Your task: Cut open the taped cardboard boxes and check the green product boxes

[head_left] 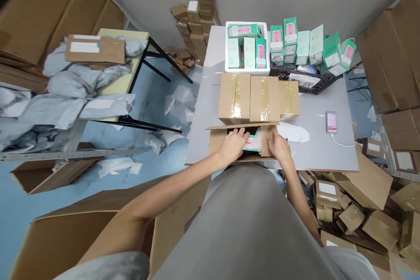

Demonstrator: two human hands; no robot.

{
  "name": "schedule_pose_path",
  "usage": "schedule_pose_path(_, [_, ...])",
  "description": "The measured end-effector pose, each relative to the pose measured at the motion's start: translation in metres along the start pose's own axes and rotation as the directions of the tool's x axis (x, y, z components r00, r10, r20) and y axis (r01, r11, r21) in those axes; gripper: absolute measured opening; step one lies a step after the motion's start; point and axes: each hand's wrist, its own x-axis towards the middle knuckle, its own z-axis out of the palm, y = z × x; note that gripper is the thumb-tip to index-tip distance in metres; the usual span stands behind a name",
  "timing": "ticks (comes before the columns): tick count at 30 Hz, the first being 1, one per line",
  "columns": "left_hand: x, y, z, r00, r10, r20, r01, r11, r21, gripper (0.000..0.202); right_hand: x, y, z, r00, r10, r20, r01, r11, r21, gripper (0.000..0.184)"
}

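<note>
An opened cardboard box (217,140) stands at the front edge of the table, close against my body, with its flaps raised. Inside it a pink-and-green product box (251,142) shows beside some whitish, see-through wrapping (257,138). My left hand (233,145) lies over the left side of the opening, its bent fingers at the inner flap and close to the product box. With the thumb inward, my right hand (279,143) grips the box's right-hand flap (267,140). The undersides of my left fingers are hidden.
Taped cartons (234,96) stand right behind the open box. Further back are a white foam box (226,48) and a black crate (315,89) of product boxes. A phone (331,121) with a cable lies right. Grey parcels (72,78) fill the left table; cartons (352,216) crowd the right floor.
</note>
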Motion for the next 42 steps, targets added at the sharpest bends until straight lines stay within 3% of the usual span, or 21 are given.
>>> schedule_pose_path(7, [-0.051,-0.022,-0.023,0.983,-0.068,-0.173,0.083,0.993,0.082,0.065,-0.001,-0.008,-0.002,0.999,-0.041,-0.002,0.041,0.999,-0.009,0.069])
schedule_pose_path(12, [-0.101,-0.07,-0.037,0.91,-0.13,-0.395,0.085,0.988,-0.128,0.054,-0.009,-0.004,-0.008,0.983,-0.12,-0.139,0.137,0.983,0.123,0.064])
schedule_pose_path(14, [-0.119,-0.094,-0.044,0.88,-0.151,-0.451,0.052,0.973,-0.225,0.057,-0.012,-0.004,-0.011,0.951,-0.188,-0.247,0.256,0.924,0.283,0.059])
schedule_pose_path(17, [-0.13,-0.12,-0.046,0.869,-0.163,-0.466,-0.047,0.912,-0.407,0.06,-0.02,-0.011,-0.015,0.881,-0.281,-0.381,0.46,0.698,0.548,0.053])
schedule_pose_path(19, [-0.126,-0.124,-0.039,0.867,-0.192,-0.46,-0.122,0.813,-0.569,0.062,-0.027,-0.02,-0.018,0.834,-0.336,-0.438,0.551,0.542,0.634,0.054])
schedule_pose_path(21, [-0.117,-0.119,-0.026,0.864,-0.243,-0.44,-0.18,0.667,-0.723,0.067,-0.035,-0.031,-0.023,0.78,-0.388,-0.49,0.625,0.458,0.632,0.056])
schedule_pose_path(25, [-0.097,-0.095,0.0,0.906,-0.279,-0.32,-0.227,0.318,-0.92,0.084,-0.047,-0.051,-0.038,0.677,-0.421,-0.604,0.736,0.422,0.53,0.069])
schedule_pose_path(28, [-0.088,-0.082,0.008,0.957,-0.17,-0.234,-0.216,0.12,-0.969,0.087,-0.049,-0.061,-0.056,0.645,-0.432,-0.63,0.758,0.467,0.456,0.078])
schedule_pose_path(32, [-0.08,-0.076,0.014,0.983,0.045,-0.178,-0.175,-0.067,-0.982,0.086,-0.044,-0.07,-0.078,0.617,-0.473,-0.629,0.783,0.454,0.426,0.061])
schedule_pose_path(37, [-0.074,-0.072,0.03,0.977,0.169,-0.132,-0.079,-0.285,-0.955,0.082,-0.049,-0.076,-0.091,0.612,-0.522,-0.594,0.79,0.379,0.481,0.05])
schedule_pose_path(42, [-0.074,-0.076,0.043,0.949,0.257,-0.181,-0.066,-0.399,-0.915,0.077,-0.062,-0.08,-0.09,0.555,-0.598,-0.578,0.802,0.199,0.563,0.04])
